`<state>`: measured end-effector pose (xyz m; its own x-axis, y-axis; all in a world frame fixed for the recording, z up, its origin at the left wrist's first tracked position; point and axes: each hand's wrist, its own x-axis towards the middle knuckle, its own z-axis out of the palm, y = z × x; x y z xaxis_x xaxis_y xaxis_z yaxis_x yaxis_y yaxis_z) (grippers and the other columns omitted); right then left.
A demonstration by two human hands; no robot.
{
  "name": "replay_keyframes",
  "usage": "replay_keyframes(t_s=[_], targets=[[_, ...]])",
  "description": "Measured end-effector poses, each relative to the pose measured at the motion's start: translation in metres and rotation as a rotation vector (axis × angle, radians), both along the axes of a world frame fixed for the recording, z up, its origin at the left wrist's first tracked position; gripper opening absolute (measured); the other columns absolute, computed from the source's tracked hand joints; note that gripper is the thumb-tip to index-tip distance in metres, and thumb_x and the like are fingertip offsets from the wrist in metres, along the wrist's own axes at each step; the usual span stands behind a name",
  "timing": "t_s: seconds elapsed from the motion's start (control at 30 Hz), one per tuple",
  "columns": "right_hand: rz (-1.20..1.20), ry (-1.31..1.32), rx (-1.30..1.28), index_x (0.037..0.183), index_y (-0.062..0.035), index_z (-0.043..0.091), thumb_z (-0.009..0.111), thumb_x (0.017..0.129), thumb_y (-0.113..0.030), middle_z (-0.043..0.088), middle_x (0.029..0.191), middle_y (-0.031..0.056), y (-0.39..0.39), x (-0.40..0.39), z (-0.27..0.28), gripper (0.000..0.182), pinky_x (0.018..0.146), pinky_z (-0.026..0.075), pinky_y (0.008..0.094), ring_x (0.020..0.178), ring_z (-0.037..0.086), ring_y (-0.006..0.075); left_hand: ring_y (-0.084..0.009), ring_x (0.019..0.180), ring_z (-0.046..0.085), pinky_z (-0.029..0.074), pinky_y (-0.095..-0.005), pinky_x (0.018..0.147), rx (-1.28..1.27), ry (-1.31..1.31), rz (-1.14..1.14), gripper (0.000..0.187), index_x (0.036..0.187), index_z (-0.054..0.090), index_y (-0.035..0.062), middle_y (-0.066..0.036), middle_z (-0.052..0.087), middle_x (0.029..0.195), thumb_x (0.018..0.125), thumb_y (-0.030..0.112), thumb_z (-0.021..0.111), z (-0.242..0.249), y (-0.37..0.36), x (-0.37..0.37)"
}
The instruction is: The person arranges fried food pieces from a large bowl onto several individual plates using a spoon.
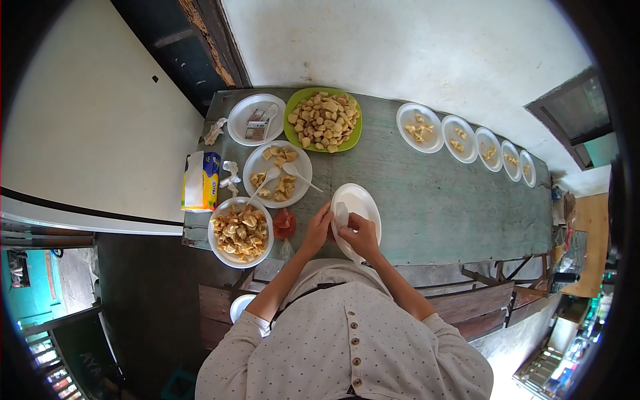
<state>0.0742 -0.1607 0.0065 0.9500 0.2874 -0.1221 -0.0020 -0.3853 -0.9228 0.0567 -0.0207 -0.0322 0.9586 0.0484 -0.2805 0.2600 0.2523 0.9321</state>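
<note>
A white oval plate (365, 208) is at the table's front edge, near my body. My left hand (319, 228) grips its left rim, with the thumb side against the plate. Over the plate, my right hand (360, 237) has its fingers pinched together beside a small pale, translucent piece (342, 215); what exactly the fingers hold is too small to make out. To the left of my left hand lies a small clear bag of red sauce (285, 224). Beyond it stands a white plate (305, 157) with folded yellowish pieces and two white spoons.
A green plate of round pieces (325, 121) stands at the back. Fried pieces (240, 233) fill a front-left plate. A tissue pack (202, 181) and a plate with small packets (257, 127) are left. Several small-portion plates (420, 128) line the wall at right.
</note>
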Motion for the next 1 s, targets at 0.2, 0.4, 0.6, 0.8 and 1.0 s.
replay_keyframes(t_s=[0.2,0.4,0.6,0.8,1.0], targets=[[-0.055,-0.052,-0.004,0.086,0.0051,0.057,0.059,0.066,-0.009,0.063,0.070,0.0143,0.009,-0.003,0.006,0.025,0.063,0.048,0.0270,0.064,0.062,0.0169,-0.0084,0.062,0.051,0.045,-0.0226,0.048,0.039,0.028,0.006,0.043,0.124,0.043,0.0036,-0.004,0.051,0.078,0.082,0.012,0.048,-0.010,0.005,-0.002],[-0.110,-0.212,-0.075,0.084,0.0031,0.055,0.058,0.064,-0.010,0.054,0.058,0.0196,0.005,-0.001,0.010,0.024,0.051,0.043,0.0338,0.050,0.055,0.0288,-0.0104,0.060,0.052,0.046,-0.0268,0.051,0.428,-0.091,0.034,0.044,0.118,0.047,0.0010,-0.006,0.051,0.070,0.075,0.010,0.050,-0.034,0.015,-0.007],[-0.251,-0.313,-0.289,0.075,0.0003,0.054,0.056,0.062,-0.007,0.049,0.058,0.0205,-0.025,0.018,0.047,0.015,0.049,0.042,0.0346,0.051,0.051,0.0338,-0.0171,0.063,0.057,0.047,-0.0283,0.061,0.374,0.185,0.053,0.046,0.119,0.045,0.0008,-0.011,0.056,0.078,0.075,0.012,0.054,-0.050,0.026,-0.016],[-0.411,-0.532,-0.401,0.075,0.0003,0.054,0.055,0.064,-0.005,0.048,0.059,0.0195,-0.075,0.045,0.078,0.013,0.050,0.042,0.0320,0.049,0.050,0.0291,-0.0271,0.079,0.054,0.043,-0.0345,0.074,0.782,-0.198,0.023,0.040,0.112,0.050,0.0022,-0.015,0.052,0.096,0.075,0.015,0.057,-0.066,0.029,-0.027],[-0.552,-0.570,-0.248,0.078,0.0017,0.054,0.057,0.065,-0.005,0.047,0.056,0.0104,-0.109,0.063,0.097,0.015,0.051,0.039,0.0265,0.052,0.042,0.0121,-0.0266,0.081,0.052,0.042,-0.0334,0.074,0.836,-0.196,0.023,0.027,0.101,0.054,0.0022,-0.014,0.051,0.088,0.079,0.018,0.056,-0.020,0.029,-0.017]])
